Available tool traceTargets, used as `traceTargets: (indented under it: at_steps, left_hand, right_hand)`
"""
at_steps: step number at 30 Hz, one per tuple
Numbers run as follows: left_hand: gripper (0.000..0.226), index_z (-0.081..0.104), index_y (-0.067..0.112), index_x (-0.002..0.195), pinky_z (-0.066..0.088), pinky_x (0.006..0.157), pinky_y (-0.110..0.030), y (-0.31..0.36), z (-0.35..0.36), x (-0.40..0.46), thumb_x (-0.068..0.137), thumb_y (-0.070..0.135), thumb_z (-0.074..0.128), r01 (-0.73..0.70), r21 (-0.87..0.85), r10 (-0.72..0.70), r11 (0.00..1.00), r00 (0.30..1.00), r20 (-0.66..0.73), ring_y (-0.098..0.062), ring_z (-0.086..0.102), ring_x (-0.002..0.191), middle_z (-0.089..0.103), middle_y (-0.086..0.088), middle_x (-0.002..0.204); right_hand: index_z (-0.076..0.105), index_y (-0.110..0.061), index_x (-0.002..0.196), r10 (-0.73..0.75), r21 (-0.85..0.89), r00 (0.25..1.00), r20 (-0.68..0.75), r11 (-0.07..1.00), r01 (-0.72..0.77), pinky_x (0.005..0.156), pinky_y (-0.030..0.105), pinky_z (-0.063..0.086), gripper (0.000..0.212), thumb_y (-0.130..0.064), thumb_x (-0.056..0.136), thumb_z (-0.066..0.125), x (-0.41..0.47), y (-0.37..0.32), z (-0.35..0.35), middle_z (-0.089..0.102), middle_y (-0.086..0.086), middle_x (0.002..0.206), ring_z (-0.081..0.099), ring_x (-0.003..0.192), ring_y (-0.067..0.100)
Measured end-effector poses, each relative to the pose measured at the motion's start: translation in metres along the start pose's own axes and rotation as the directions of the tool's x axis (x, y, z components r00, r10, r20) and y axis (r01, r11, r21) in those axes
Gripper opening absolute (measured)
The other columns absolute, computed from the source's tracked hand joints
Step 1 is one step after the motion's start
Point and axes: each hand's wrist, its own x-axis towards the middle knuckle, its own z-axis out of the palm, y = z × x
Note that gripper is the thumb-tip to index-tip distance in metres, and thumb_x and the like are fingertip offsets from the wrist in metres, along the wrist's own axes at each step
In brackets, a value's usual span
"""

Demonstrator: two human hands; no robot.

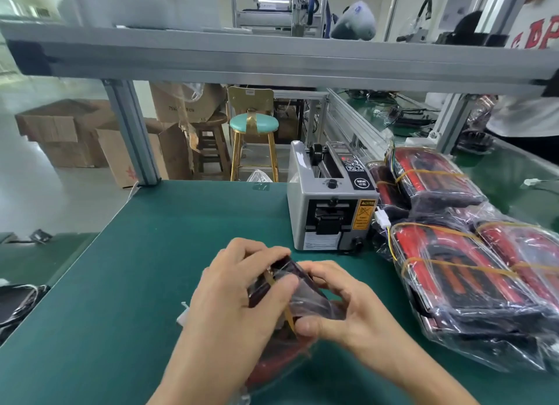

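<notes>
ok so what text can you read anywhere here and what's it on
"75x" then "0 cm", middle unclear: cardboard box.
Red letters, perhaps "DP", cut off: white shirt.
Yellow label, black sticker and white plate on the tape dispenser: too blurred to read.
Packet: no text shows.

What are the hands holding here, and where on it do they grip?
Both hands hold one clear-bagged pack. The left hand grips its left side and top; the right hand grips its right side, with the thumb at the amber tape strip.

Left grip (242, 286) and right grip (341, 308) meet, fingers curled, forearms converging.
</notes>
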Motion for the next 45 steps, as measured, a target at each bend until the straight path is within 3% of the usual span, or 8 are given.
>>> traceTargets:
  at_steps: [7,16,24,31,33,37,40,45]
  left_hand:
    - [0.029,0.063,0.042,0.096,0.042,0.085,-0.014,-0.012,0.007,0.005,0.067,0.045,0.067,-0.046,0.053,0.037,0.998,0.986,0.163,0.005,0.055,0.101,0.054,0.03,0.108]
    - [0.031,0.042,0.029,0.074,0.043,0.07,-0.03,-0.019,0.038,0.014,0.075,0.033,0.073,-0.153,0.181,0.133,0.972,0.984,0.119,-0.009,0.053,0.075,0.058,0.015,0.087]
    - [0.022,0.049,0.038,0.091,0.045,0.065,-0.02,-0.013,0.039,0.006,0.078,0.04,0.066,-0.266,0.244,0.231,0.932,0.959,0.164,-0.002,0.053,0.078,0.051,0.022,0.094]
    - [0.044,0.053,0.048,0.114,0.049,0.062,-0.019,-0.016,0.03,0.009,0.072,0.04,0.062,-0.264,0.282,0.234,0.922,0.963,0.137,0.0,0.056,0.078,0.052,0.025,0.102]
    - [0.035,0.055,0.047,0.105,0.052,0.051,-0.023,-0.018,0.027,0.009,0.071,0.043,0.06,-0.288,0.321,0.27,0.902,0.958,0.103,0.0,0.057,0.066,0.054,0.025,0.098]
    - [0.021,0.059,0.044,0.094,0.042,0.04,-0.014,-0.021,0.024,0.012,0.075,0.046,0.05,-0.328,0.294,0.321,0.898,0.944,0.072,0.002,0.054,0.056,0.055,0.024,0.1]
    - [0.019,0.071,0.039,0.082,0.038,0.038,-0.011,-0.024,0.028,0.011,0.078,0.04,0.052,-0.393,0.329,0.384,0.859,0.918,0.096,0.001,0.052,0.058,0.062,0.024,0.094]
    - [0.02,0.071,0.035,0.081,0.038,0.037,-0.01,-0.028,0.03,0.014,0.079,0.036,0.051,-0.438,0.341,0.428,0.832,0.897,0.109,0.002,0.053,0.052,0.067,0.018,0.089]
  right_hand:
    - [0.052,-0.009,0.13,0.053,0.195,0.999,-0.014,0.98,-0.049,0.106,0.038,0.042,0.052,-0.004,0.081,0.07,-0.015,0.017,-0.001,0.061,0.007,0.128,0.056,0.122,0.022]
    - [0.069,-0.031,0.109,-0.214,-0.445,0.952,-0.221,0.89,0.097,0.095,0.008,0.036,0.029,-0.027,0.081,0.069,-0.022,-0.018,-0.024,0.058,-0.021,0.115,0.054,0.116,0.002]
    - [0.074,-0.026,0.082,-0.158,-0.581,0.963,-0.219,0.814,0.001,0.075,0.026,0.045,0.004,-0.029,0.083,0.071,-0.002,-0.031,-0.031,0.058,-0.013,0.082,0.057,0.081,0.006]
    - [0.068,-0.008,0.078,-0.573,-0.807,0.817,0.056,0.456,0.375,0.059,0.037,0.045,0.025,-0.021,0.092,0.052,-0.01,-0.017,-0.008,0.057,0.003,0.08,0.05,0.07,0.022]
    - [0.071,-0.013,0.082,-0.612,-0.751,0.791,-0.016,0.529,0.394,0.061,0.034,0.047,0.018,-0.023,0.09,0.058,-0.012,-0.003,-0.004,0.059,-0.004,0.083,0.053,0.071,0.018]
    - [0.074,-0.03,0.088,-0.051,-0.077,0.842,-0.537,0.997,0.012,0.065,0.013,0.044,0.007,-0.03,0.085,0.067,0.007,0.001,-0.005,0.062,-0.007,0.078,0.055,0.068,0.007]
    - [0.073,-0.012,0.08,0.366,0.31,0.653,-0.663,0.928,-0.206,0.054,0.013,0.037,0.013,-0.022,0.087,0.067,0.038,0.014,-0.017,0.05,-0.008,0.056,0.038,0.051,0.005]
    - [0.071,-0.018,0.085,0.547,0.516,0.487,-0.681,0.83,-0.211,0.055,0.016,0.032,0.005,-0.013,0.085,0.07,0.084,0.021,-0.028,0.046,-0.015,0.053,0.037,0.052,0.003]
